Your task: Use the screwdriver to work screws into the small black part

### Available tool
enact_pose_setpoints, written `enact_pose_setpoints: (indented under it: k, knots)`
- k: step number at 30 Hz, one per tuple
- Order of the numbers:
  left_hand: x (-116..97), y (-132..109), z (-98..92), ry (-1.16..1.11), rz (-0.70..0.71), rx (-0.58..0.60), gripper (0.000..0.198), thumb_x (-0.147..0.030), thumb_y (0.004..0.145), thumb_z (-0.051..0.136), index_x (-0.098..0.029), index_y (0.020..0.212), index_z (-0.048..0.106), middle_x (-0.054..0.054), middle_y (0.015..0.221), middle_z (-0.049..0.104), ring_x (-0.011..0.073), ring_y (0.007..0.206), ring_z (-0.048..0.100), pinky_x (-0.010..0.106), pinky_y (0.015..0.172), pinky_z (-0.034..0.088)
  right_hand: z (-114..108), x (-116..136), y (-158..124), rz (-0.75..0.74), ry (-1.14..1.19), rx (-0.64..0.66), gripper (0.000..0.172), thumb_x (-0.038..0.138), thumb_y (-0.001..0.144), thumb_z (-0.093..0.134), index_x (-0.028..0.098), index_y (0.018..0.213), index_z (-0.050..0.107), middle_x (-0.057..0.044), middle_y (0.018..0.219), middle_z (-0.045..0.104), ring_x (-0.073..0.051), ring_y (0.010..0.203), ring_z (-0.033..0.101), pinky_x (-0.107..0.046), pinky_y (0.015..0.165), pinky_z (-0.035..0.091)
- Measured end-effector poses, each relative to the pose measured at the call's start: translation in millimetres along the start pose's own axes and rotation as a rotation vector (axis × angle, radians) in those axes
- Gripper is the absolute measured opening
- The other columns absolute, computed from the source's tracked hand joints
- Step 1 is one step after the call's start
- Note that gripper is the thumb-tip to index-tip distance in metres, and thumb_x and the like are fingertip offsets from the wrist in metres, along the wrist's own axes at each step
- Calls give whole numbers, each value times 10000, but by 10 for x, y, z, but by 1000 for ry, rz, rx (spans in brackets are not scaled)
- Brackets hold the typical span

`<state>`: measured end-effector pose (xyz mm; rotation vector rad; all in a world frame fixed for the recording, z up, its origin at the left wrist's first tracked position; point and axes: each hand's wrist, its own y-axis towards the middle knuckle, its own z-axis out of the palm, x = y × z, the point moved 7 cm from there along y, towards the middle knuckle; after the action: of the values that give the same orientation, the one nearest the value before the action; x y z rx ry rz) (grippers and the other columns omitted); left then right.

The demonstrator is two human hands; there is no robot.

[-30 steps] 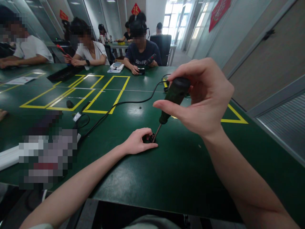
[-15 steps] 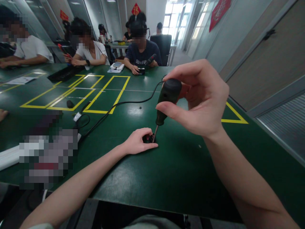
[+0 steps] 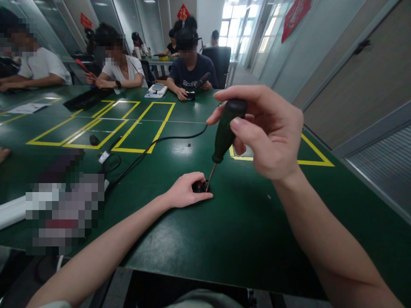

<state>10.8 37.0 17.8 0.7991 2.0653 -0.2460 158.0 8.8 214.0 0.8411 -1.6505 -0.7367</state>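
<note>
My right hand (image 3: pixel 266 132) grips the dark green handle of a screwdriver (image 3: pixel 224 134), fingers wrapped round its top. The thin metal shaft slants down to the left, its tip resting on a small black part (image 3: pixel 199 186) on the green table (image 3: pixel 244 222). My left hand (image 3: pixel 185 191) is curled round that small part, pinning it to the table top. Little of the part shows past the fingers.
A black cable (image 3: pixel 160 141) runs across the table from a power strip at the left. Yellow tape rectangles (image 3: pixel 141 126) mark the table. Three people sit at the far side, one holding a tool (image 3: pixel 203 80). A blurred-out object (image 3: pixel 61 209) lies at the near left.
My right hand has turned on the screwdriver handle and shifted its fingers round it; the handle leans slightly differently. My left hand and the small part have stayed put.
</note>
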Motion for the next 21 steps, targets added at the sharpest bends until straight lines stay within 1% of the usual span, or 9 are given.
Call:
enact_pose_setpoints:
  k: [5, 7, 9, 12, 14, 18, 20, 21]
  knots:
    - [-16, 7, -5, 48, 9, 3, 323, -457, 868, 852, -191, 887, 670, -3, 840, 656, 177, 779, 609, 297, 725, 471, -26, -133, 35, 46, 20, -23, 408, 657, 955, 691, 291, 1134, 726, -63, 1010, 816, -248, 907, 795, -357, 696, 695]
    - [-24, 9, -10, 63, 14, 0, 325, -461, 869, 854, -191, 891, 675, -3, 844, 660, 178, 782, 610, 299, 732, 468, -38, -180, 41, 62, 6, -37, 417, 675, 953, 689, 295, 1120, 723, -65, 1002, 813, -245, 902, 790, -356, 703, 691]
    - [-29, 9, -15, 67, 18, -1, 324, -460, 870, 855, -190, 897, 679, -2, 849, 666, 178, 785, 613, 299, 738, 469, -44, -200, 41, 59, -27, -40, 424, 678, 938, 713, 295, 1120, 727, -62, 1000, 807, -238, 887, 781, -340, 676, 677]
    - [-31, 3, -18, 57, 17, 2, 318, -453, 870, 854, -188, 906, 681, 1, 857, 674, 180, 791, 621, 298, 739, 475, -31, -150, 33, -4, -74, -13, 412, 619, 899, 798, 295, 1149, 747, -33, 980, 791, -225, 885, 770, -329, 682, 666]
    - [-27, -1, -17, 53, 8, 2, 320, -457, 871, 854, -190, 914, 683, 4, 859, 679, 183, 797, 626, 297, 738, 483, -23, -96, 24, -44, -84, 2, 392, 554, 899, 823, 295, 1186, 760, -21, 1008, 786, -216, 896, 765, -332, 703, 663]
    - [-10, 0, -9, 45, -4, -2, 323, -461, 869, 857, -194, 915, 681, 11, 869, 691, 186, 803, 631, 302, 742, 500, -18, -44, 17, -59, -73, 10, 438, 495, 903, 826, 305, 1291, 748, -24, 1101, 785, -221, 928, 759, -361, 740, 657]
    - [-2, 3, -6, 34, -3, -4, 324, -458, 866, 859, -193, 914, 678, 13, 873, 691, 184, 800, 629, 303, 741, 501, -14, -40, 18, -68, -44, 16, 461, 483, 899, 826, 317, 1320, 735, -27, 1087, 791, -238, 952, 768, -380, 767, 654]
    - [2, 4, -6, 32, -3, -5, 327, -457, 862, 861, -192, 912, 677, 11, 869, 687, 183, 795, 626, 302, 737, 499, -13, -38, 19, -75, -28, 18, 437, 474, 908, 815, 319, 1309, 737, -31, 1071, 796, -244, 957, 772, -387, 778, 652]
